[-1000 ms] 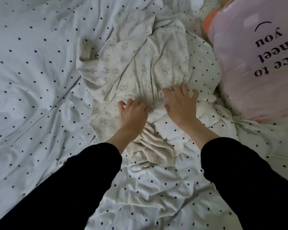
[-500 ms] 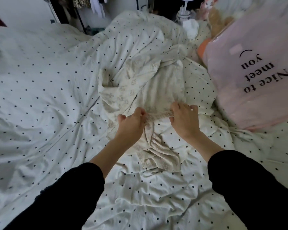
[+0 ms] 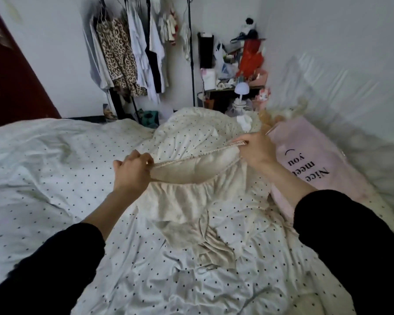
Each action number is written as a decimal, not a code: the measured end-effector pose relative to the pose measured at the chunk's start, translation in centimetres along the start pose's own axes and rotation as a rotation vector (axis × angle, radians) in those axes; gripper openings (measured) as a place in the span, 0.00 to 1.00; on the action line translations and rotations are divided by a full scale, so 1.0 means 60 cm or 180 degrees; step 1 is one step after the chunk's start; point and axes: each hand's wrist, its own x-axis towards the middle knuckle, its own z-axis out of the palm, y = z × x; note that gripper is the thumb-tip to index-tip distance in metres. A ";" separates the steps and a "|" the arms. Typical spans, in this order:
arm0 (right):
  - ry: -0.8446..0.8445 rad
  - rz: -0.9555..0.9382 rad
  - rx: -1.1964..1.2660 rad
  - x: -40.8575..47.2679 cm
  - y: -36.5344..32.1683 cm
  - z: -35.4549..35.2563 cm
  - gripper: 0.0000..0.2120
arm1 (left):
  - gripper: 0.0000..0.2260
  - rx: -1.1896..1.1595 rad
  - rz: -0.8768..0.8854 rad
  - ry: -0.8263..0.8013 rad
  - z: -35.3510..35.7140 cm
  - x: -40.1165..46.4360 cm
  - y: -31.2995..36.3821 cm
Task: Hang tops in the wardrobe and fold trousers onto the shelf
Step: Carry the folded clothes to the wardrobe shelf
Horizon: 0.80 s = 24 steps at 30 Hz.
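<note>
One pair of cream printed trousers [image 3: 191, 201], elastic waistband stretched between two hands, legs trailing crumpled on the bed [image 3: 55, 178]. Left hand [image 3: 132, 173]: fingers curled, pinching one end of the waistband. Right hand [image 3: 256, 151]: fingers curled, gripping the other end. Bedding: white duvet with black dots. Just beside, right: pink bag [image 3: 316, 164] printed "Nice to meet you". Beyond the bed: clothes rail [image 3: 191, 53] with hung tops; cluttered bedside shelf [image 3: 234, 88]. Step judged: lifting trousers for folding. Next move calls for shaking the legs straight, aligning them, then folding.
</note>
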 end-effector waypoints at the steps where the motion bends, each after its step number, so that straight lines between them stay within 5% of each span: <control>1: -0.0159 0.0136 0.0116 0.003 -0.019 -0.027 0.15 | 0.09 -0.0103 -0.0239 -0.0104 -0.030 0.001 -0.010; 9: -0.0686 0.0373 0.0438 -0.014 -0.147 -0.185 0.14 | 0.04 -0.2581 -0.1259 -0.0894 -0.260 -0.008 -0.015; 13: -0.0248 0.0319 0.0887 -0.002 -0.235 -0.290 0.15 | 0.07 -0.3284 -0.1091 -0.0539 -0.377 0.031 -0.003; 17: 0.0312 0.0375 0.1816 0.015 -0.336 -0.426 0.05 | 0.08 -0.3785 -0.0473 0.0082 -0.543 0.065 0.039; 24: 0.0740 -0.0120 0.2811 0.020 -0.434 -0.576 0.08 | 0.12 -0.3615 0.0414 0.1046 -0.739 0.087 0.091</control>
